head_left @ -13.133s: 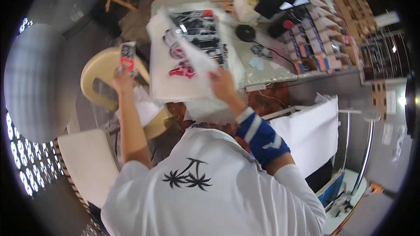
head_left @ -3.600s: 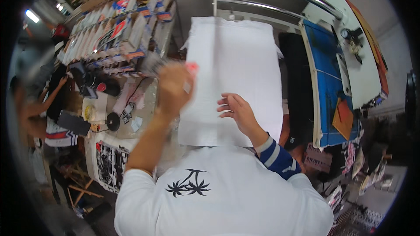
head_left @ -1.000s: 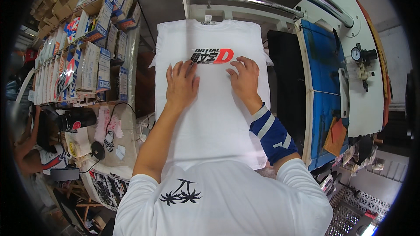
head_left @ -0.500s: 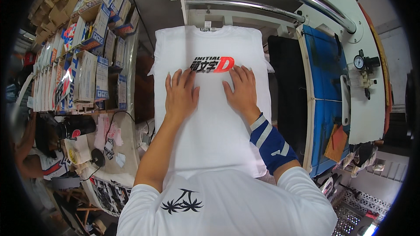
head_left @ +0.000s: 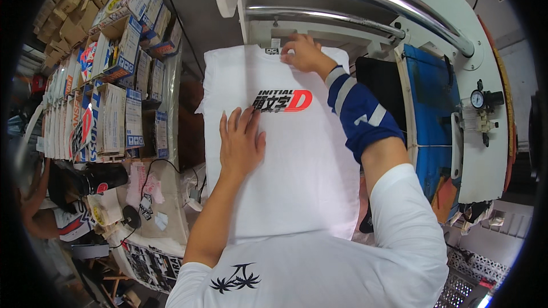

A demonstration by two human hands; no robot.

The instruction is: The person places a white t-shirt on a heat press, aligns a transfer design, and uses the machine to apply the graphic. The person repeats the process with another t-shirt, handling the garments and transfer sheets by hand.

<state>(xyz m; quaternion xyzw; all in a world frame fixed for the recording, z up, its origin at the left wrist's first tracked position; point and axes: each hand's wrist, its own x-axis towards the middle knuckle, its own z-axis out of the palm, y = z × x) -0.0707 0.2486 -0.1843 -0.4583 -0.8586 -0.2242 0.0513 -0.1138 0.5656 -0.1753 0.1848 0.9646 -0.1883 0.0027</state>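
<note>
A white T-shirt lies spread out flat before me, its collar toward the far side. Across its chest runs a black and red printed design. My left hand rests on the fabric with fingers spread, the fingertips at the left end of the print. At the collar, my right hand has its fingers bent, with thumb and forefinger close together on the neck edge just right of the dark neck label. That hand covers the right part of the collar. A blue sleeve with grey stripes wraps my right forearm.
Beyond the shirt stands a white machine frame with thick metal bars. To the right are a blue padded panel and a pressure gauge. Boxes of packed sheets crowd the left table, with a black cylinder nearby.
My right hand has moved from beside the print up to the collar. My left hand stays on the fabric by the print. The view has shifted slightly.
</note>
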